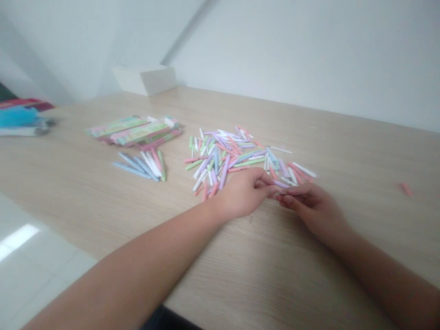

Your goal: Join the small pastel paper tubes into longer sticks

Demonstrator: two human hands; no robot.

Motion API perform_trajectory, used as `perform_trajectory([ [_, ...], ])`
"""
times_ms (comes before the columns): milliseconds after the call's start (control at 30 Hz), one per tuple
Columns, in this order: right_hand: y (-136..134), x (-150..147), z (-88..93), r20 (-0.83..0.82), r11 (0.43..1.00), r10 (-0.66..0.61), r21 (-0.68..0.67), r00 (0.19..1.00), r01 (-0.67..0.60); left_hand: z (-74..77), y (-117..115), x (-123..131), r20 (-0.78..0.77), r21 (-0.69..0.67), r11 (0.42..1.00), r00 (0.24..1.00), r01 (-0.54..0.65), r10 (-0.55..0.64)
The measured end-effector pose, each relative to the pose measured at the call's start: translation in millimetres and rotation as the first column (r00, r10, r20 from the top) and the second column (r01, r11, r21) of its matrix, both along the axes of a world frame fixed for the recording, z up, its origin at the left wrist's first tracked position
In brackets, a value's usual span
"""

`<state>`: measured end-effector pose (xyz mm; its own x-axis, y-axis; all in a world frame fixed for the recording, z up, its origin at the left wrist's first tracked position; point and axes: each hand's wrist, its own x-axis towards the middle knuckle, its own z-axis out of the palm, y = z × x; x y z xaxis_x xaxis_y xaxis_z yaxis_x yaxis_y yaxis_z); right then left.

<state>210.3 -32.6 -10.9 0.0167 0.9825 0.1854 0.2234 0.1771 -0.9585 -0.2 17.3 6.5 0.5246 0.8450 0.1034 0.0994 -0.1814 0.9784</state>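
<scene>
A loose heap of pastel pens and caps [233, 156] in pink, purple, green, blue and white lies on the wooden table [240, 266]. My left hand [242, 192] rests at the heap's near edge with its fingers pinched on a pink and purple pen piece [280, 185]. My right hand [311, 206] meets it from the right, fingers closed on the other end of the same piece. A small row of assembled pens [144, 165] lies to the left of the heap.
Flat colourful packets [135, 130] lie behind the row of pens. A white box [146, 79] stands at the back by the wall. Blue and red items [20, 119] sit at the far left. A lone pink piece [406, 188] lies at the right.
</scene>
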Motion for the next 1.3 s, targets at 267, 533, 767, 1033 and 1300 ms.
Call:
perform_trajectory([
  [267, -1, 0, 3.3, -0.021, 1.0, 0.011, -0.008, 1.0, -0.011, -0.2, 0, 2, 0.059, -0.087, 0.996, 0.998, -0.008, 0.013],
  [533, 0, 0, 3.1, -0.009, 1.0, 0.009, -0.014, 1.0, -0.009, -4.0, 2, 2, 0.059, -0.135, 0.991, 0.998, 0.02, -0.012],
  [767, 1, 0, 3.4, 0.05, 1.0, 0.004, -0.006, 0.999, -0.004, -11.6, 3, 5, 0.096, -0.155, 0.987, 0.995, 0.046, -0.031],
  [1033, 0, 1, 5.4, 0.2, 0.999, 0.034, 0.007, 0.979, -0.036, -23.7, 6, 2, 0.078, -0.001, 0.986, 0.984, 0.164, -0.163],
  [1300, -2, 5, 5.8, 0.309, 0.999, 0.037, -0.032, 0.95, -0.028, -25.0, 8, -1, -0.071, 0.132, 0.977, 0.985, 0.168, -0.16],
])
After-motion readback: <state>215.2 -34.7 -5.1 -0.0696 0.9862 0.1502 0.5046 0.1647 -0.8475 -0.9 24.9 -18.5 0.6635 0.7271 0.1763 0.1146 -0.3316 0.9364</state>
